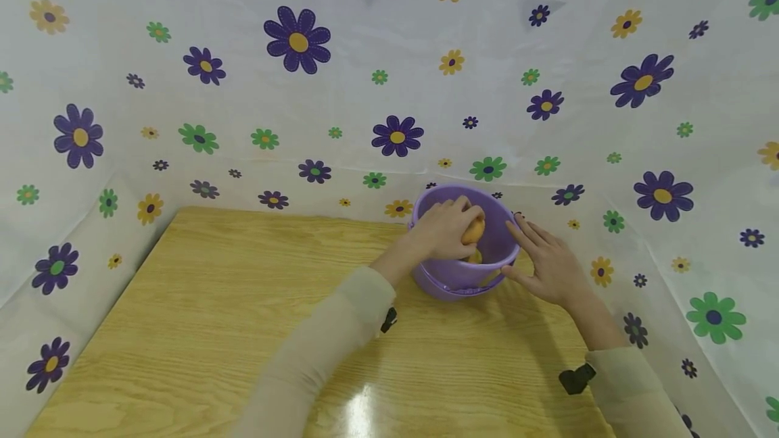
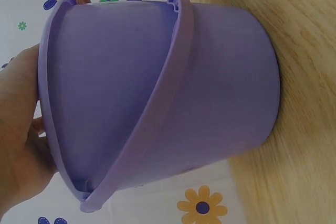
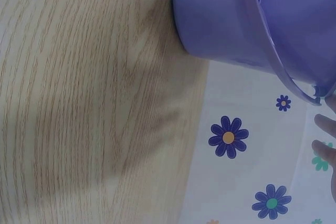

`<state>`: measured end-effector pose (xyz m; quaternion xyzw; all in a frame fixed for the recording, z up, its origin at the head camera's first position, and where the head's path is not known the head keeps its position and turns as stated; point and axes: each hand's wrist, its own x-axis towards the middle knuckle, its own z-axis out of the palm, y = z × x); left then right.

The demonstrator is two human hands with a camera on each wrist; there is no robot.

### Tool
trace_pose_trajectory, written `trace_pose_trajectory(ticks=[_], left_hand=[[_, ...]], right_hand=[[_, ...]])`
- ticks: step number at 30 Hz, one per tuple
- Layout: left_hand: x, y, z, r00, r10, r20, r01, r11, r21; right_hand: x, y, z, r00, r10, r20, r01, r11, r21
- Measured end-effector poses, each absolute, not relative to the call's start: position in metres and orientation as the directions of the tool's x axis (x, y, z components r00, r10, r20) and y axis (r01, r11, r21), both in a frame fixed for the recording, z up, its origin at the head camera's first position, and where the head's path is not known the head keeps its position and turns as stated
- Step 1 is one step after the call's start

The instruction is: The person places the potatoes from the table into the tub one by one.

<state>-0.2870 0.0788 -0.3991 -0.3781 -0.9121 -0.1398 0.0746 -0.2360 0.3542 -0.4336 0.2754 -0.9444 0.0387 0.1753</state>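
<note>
A purple bucket [image 1: 444, 274] stands upright at the far right of the wooden table, its handle [image 2: 152, 103] hanging down the near side. My left hand [image 1: 441, 228] reaches over the rim into the bucket and grips a rounded orange-brown item [image 1: 473, 230] whose exact kind I cannot tell. Below it, inside the bucket, a bit of something yellowish [image 1: 475, 257] shows. My right hand [image 1: 548, 265] is at the bucket's right side with fingers extended, fingertips right at the rim. In the left wrist view the bucket wall hides the left fingers.
The wooden table [image 1: 243, 303] extends left and toward me. White sheeting with printed flowers [image 1: 341, 100] rises behind the table and along both sides, close behind the bucket. A dark strap piece [image 1: 577, 378] sits at my right sleeve.
</note>
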Motion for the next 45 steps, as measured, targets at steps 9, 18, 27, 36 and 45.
trace_pose_trajectory(ticks=[9, 18, 27, 36, 45], left_hand=[[-0.285, 0.078, -0.403, -0.754, 0.632, 0.181, 0.654, 0.693, 0.305], [-0.283, 0.073, -0.399, -0.743, 0.638, 0.202, 0.669, 0.699, 0.251], [-0.279, 0.066, -0.400, -0.722, 0.653, 0.229, 0.692, 0.685, 0.226], [-0.274, 0.045, -0.408, -0.716, 0.648, 0.261, 0.698, 0.676, 0.236], [-0.267, 0.021, -0.414, -0.728, 0.636, 0.255, 0.684, 0.692, 0.230]], right_hand=[[-0.235, 0.353, -0.434, -0.793, -0.501, 0.346, -0.529, 0.848, 0.015], [-0.234, 0.353, -0.432, -0.804, -0.491, 0.336, -0.519, 0.855, 0.006], [-0.233, 0.352, -0.433, -0.808, -0.492, 0.323, -0.520, 0.854, -0.001], [-0.231, 0.348, -0.435, -0.828, -0.468, 0.308, -0.508, 0.860, -0.059], [-0.226, 0.336, -0.427, -0.854, -0.440, 0.277, -0.463, 0.886, -0.017]])
